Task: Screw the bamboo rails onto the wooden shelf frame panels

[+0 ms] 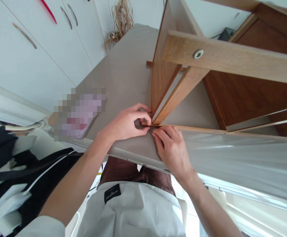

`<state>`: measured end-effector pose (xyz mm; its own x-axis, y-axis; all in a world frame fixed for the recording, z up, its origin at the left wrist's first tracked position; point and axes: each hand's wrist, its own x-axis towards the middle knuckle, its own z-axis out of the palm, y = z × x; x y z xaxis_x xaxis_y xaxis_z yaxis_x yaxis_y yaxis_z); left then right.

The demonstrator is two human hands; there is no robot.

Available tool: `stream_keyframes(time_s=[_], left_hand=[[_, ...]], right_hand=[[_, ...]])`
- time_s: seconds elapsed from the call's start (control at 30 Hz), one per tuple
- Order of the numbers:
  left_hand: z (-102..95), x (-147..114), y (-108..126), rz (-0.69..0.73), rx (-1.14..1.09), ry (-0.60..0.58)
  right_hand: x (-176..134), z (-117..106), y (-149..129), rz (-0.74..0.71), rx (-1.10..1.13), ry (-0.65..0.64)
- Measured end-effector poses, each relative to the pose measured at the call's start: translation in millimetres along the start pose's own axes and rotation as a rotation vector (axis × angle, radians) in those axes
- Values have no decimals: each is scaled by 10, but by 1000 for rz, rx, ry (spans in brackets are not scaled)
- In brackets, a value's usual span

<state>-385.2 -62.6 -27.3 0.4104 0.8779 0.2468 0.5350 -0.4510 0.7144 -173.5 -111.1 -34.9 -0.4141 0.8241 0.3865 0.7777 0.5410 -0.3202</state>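
Note:
A wooden furniture frame (pixel 186 85) with slats and panels stands on the table, its lower corner close to the front edge. My left hand (pixel 126 123) curls round that corner, thumb and forefinger closed about the end of the bottom rail. Just to the right, my right hand (pixel 171 144) pinches a small, dark, thin metal piece (pixel 150 129) against the rail's front side. Its exact kind is too small to tell, and my fingertips partly cover it. Higher up, a round metal bolt head (pixel 198 54) sits in the thick upper rail.
The grey-covered table (pixel 123 72) runs back to a bundle of dried stalks (pixel 122 16). A blurred-out flat object (pixel 80 113) lies at its left edge. White cupboards (pixel 42 39) line the left side; dark cloth (pixel 35 177) lies below.

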Motion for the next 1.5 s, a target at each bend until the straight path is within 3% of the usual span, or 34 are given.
stream_keyframes(time_s=[0.13,0.27,0.57,0.9,1.23,1.5], left_hand=[[13,26,72,-125,-13,80],[-25,129,140,-169,103,48],[-107,352,161,5,240,42],[-62,411,255,80,117,112],[-392,694,681,66,21,121],[-593,862,1045,50,-53,183]], right_hand=[[4,6,-6,11,2,-1],[5,4,-13,8,-22,11],[33,-120,-16,-63,-19,29],[-28,-251,14,-205,-48,-47],[201,-697,29,-322,106,145],[462,-1154,88,-431,-27,302]])
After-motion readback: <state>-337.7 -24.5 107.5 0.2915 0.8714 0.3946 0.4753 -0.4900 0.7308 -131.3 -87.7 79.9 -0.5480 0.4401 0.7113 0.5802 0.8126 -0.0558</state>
